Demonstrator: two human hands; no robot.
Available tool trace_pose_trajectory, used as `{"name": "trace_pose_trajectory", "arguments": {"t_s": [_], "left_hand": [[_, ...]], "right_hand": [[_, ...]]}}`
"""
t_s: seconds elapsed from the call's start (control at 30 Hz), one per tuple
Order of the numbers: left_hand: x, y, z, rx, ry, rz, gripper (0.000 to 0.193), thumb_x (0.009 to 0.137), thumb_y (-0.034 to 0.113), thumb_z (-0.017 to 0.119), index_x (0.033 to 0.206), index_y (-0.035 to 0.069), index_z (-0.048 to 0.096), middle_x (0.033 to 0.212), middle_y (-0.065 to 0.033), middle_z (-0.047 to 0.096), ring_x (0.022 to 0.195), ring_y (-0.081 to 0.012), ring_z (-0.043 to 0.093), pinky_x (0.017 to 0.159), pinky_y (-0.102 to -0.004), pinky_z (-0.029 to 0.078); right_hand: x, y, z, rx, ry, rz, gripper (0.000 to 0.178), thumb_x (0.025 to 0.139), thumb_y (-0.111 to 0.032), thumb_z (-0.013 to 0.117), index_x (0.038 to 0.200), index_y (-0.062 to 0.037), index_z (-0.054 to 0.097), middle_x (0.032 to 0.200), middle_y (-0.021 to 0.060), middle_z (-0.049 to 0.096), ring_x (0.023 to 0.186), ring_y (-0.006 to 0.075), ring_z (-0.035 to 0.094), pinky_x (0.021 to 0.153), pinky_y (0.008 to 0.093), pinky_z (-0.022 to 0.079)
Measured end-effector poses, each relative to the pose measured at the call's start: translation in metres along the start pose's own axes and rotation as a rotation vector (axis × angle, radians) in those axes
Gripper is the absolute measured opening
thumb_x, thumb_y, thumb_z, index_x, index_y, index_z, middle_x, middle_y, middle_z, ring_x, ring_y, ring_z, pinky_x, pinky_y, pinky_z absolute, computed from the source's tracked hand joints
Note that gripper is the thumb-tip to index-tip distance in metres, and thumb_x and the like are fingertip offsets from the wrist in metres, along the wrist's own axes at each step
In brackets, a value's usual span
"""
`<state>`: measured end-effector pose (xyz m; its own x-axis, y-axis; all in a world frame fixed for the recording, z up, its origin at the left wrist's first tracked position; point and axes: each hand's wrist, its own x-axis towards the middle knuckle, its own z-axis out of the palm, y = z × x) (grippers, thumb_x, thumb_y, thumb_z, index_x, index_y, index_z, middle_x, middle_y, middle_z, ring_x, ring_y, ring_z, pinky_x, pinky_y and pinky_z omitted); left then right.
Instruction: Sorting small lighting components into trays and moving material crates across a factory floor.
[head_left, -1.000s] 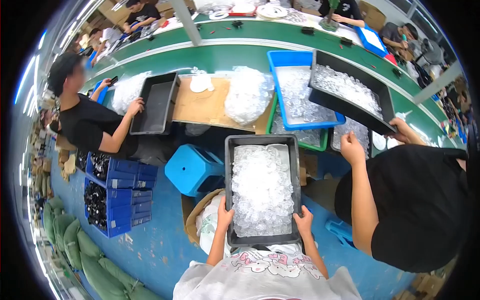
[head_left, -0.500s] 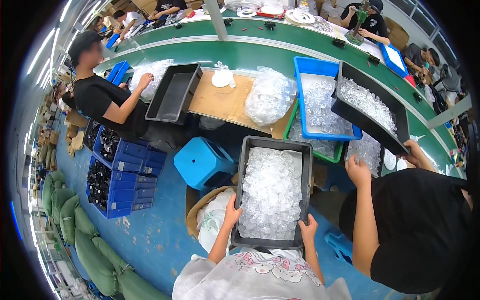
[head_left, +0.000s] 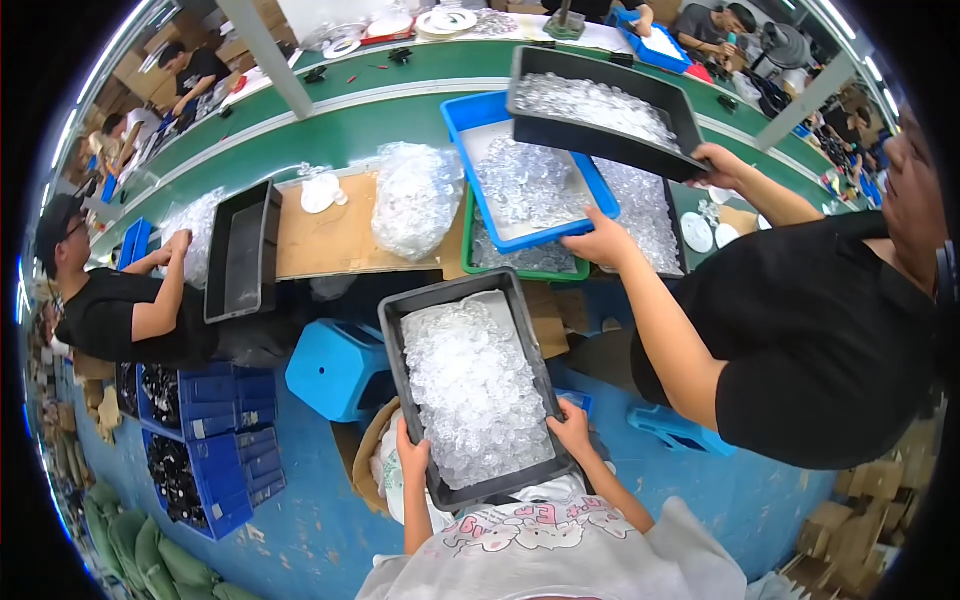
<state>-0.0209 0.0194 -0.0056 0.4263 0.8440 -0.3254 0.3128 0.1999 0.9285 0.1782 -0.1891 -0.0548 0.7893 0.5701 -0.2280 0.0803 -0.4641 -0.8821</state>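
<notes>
Both my hands carry a black plastic tray [head_left: 508, 487] in front of my body, tilted slightly in the picture. It is heaped with small clear plastic pieces [head_left: 470, 385], and a pale liner shows at the far end. My left hand [head_left: 412, 455] grips the near left side, fingers closed round the wall. On the near right side, my right hand [head_left: 570, 425] holds the rim the same way. To my right, a co-worker's hand [head_left: 715, 165] holds another black tray [head_left: 600, 135] of clear pieces. That person's other hand [head_left: 602, 240] touches a blue tray's corner [head_left: 530, 237].
Beyond my tray is a workbench with a green tray [head_left: 468, 235], a bulging clear bag [head_left: 418, 205] and a black tray without pieces [head_left: 240, 250]. A blue stool [head_left: 335, 370] and stacked blue crates [head_left: 215, 480] stand left. Another worker [head_left: 130, 300] is at far left.
My view has turned right, so the bench and crates shift left in it. My tray stays in both hands. The co-worker's nearer hand has come to the blue tray's corner.
</notes>
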Motion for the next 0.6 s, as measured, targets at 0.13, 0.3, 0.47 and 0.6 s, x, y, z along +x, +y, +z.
{"name": "trace_pose_trajectory", "arguments": {"t_s": [0.13, 0.3, 0.47, 0.6], "left_hand": [[-0.014, -0.005, 0.0, -0.006, 0.047, -0.032, 0.054, 0.052, -0.003, 0.041, 0.105, 0.0, 0.038, 0.095, -0.0077, 0.044, 0.084, -0.0174, 0.043, 0.074, -0.0218, 0.032], [-0.023, -0.017, 0.002, 0.022, 0.072, -0.032, 0.057, 0.051, -0.005, 0.041, 0.107, -0.001, 0.035, 0.097, -0.0073, 0.044, 0.084, -0.0172, 0.044, 0.072, -0.0214, 0.034], [-0.041, -0.022, 0.012, 0.027, 0.119, -0.043, 0.06, 0.049, -0.007, 0.04, 0.109, -0.001, 0.033, 0.097, -0.007, 0.045, 0.083, -0.0169, 0.045, 0.071, -0.0213, 0.035], [-0.046, -0.016, 0.019, 0.033, 0.098, -0.09, 0.061, 0.049, -0.007, 0.04, 0.11, 0.0, 0.033, 0.097, -0.0065, 0.045, 0.082, -0.0163, 0.045, 0.07, -0.0206, 0.035]], "right_hand": [[-0.004, -0.01, -0.005, -0.047, -0.03, -0.01, 0.013, 0.058, -0.006, 0.053, 0.066, 0.002, 0.046, 0.051, 0.0032, 0.04, 0.048, 0.0054, 0.036, 0.043, 0.0216, 0.03], [-0.004, -0.004, -0.004, 0.074, -0.012, -0.037, 0.018, 0.056, -0.009, 0.052, 0.062, 0.001, 0.038, 0.047, 0.0097, 0.03, 0.042, 0.0116, 0.03, 0.04, 0.0269, 0.026], [-0.006, -0.004, -0.022, 0.022, -0.096, 0.0, 0.015, 0.057, -0.006, 0.053, 0.063, 0.0018, 0.041, 0.048, 0.0029, 0.033, 0.045, 0.0062, 0.032, 0.041, 0.0227, 0.028], [-0.002, 0.006, -0.029, 0.031, -0.127, 0.01, 0.014, 0.057, -0.006, 0.052, 0.064, 0.002, 0.043, 0.048, 0.0035, 0.035, 0.046, 0.0063, 0.034, 0.041, 0.0226, 0.029]]}}
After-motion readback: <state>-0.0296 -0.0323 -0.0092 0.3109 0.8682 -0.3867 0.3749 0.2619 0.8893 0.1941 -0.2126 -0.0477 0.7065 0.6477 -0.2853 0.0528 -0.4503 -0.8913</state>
